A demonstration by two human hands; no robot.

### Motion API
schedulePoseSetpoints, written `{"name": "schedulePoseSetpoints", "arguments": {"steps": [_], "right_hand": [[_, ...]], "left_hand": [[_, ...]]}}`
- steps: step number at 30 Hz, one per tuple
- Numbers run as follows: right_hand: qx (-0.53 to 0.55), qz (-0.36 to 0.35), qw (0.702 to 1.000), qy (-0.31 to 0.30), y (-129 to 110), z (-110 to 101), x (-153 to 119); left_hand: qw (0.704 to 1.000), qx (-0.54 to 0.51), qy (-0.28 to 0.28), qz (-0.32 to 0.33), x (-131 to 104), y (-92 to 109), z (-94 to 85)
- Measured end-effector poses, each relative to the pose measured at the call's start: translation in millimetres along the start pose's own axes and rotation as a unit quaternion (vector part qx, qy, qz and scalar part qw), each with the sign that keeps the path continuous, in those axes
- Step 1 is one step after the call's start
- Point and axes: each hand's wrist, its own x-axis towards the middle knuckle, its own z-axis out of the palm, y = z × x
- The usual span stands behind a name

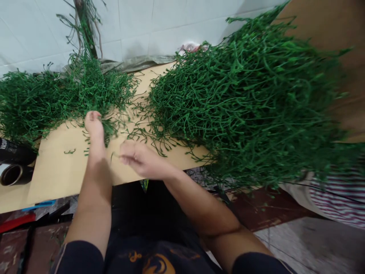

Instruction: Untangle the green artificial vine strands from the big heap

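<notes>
Green plastic stems with small tips lie heaped on a tan board (59, 171). The large pile (239, 91) fills the right side, and a lower pile (31, 99) spreads along the left. My left hand (94, 123) reaches to the front edge of the left pile, closed around a small bunch of stems (110, 127) that shows beside it. Nearer to me, my right hand (137, 156) is over the board with its fingers curled together. A thin green stem (113, 155) shows at its fingertips, blurred. One short loose piece (70, 151) lies left of my left arm.
A dark cup (17, 175) and a black container (15, 151) stand at the left edge. Behind the board is a tiled wall (137, 23), with a stem-covered upright (85, 30) before it. Blue and red items lie below left. Striped fabric (339, 194) shows at right.
</notes>
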Motion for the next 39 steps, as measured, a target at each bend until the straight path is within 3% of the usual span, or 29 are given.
{"name": "schedulePoseSetpoints", "arguments": {"steps": [1,2,4,6,8,9,11,16,19,26,34,36,39], "right_hand": [[-0.021,-0.026,0.999,-0.007,-6.0,-4.8,-2.9],[-0.051,-0.026,0.998,0.02,-8.7,-12.7,-5.7],[-0.14,0.053,0.976,0.16,-3.1,-36.5,-11.9],[-0.252,0.141,0.91,0.296,12.0,-64.4,-18.9],[-0.328,0.178,0.862,0.342,27.0,-84.0,-23.9],[-0.344,0.184,0.854,0.345,32.1,-87.3,-24.1],[-0.331,0.182,0.869,0.319,36.7,-78.1,-17.8],[-0.202,0.204,0.944,0.165,38.4,-13.0,25.8],[-0.183,0.216,0.95,0.129,43.3,4.5,42.3],[-0.169,0.213,0.954,0.123,36.3,1.7,29.1],[-0.176,0.225,0.947,0.148,26.7,3.2,21.6],[-0.138,0.211,0.955,0.156,32.1,-7.4,21.8],[-0.031,0.199,0.962,0.184,43.0,-27.4,23.6]], "left_hand": [[1.0,-0.009,0.023,-0.006,3.7,-1.0,-5.6],[1.0,-0.025,0.013,-0.012,5.6,0.0,-9.4],[0.997,-0.065,-0.036,-0.032,4.4,7.0,-10.8],[0.989,-0.108,-0.086,-0.059,-0.5,17.1,-5.9],[0.982,-0.142,-0.093,-0.078,-5.4,25.6,1.1],[0.981,-0.15,-0.092,-0.082,-7.4,28.6,4.3],[0.981,-0.148,-0.096,-0.081,-10.7,31.9,9.7],[0.984,-0.087,-0.138,-0.065,-20.0,31.0,14.7],[0.987,-0.07,-0.137,-0.045,-21.2,28.0,13.3],[0.989,-0.062,-0.132,-0.022,-13.0,23.5,18.5],[0.995,-0.054,-0.071,-0.044,-16.3,21.5,26.0],[0.993,-0.055,-0.094,-0.048,-14.6,22.7,23.6],[0.98,-0.066,-0.175,-0.071,-13.8,27.1,18.0]]}}
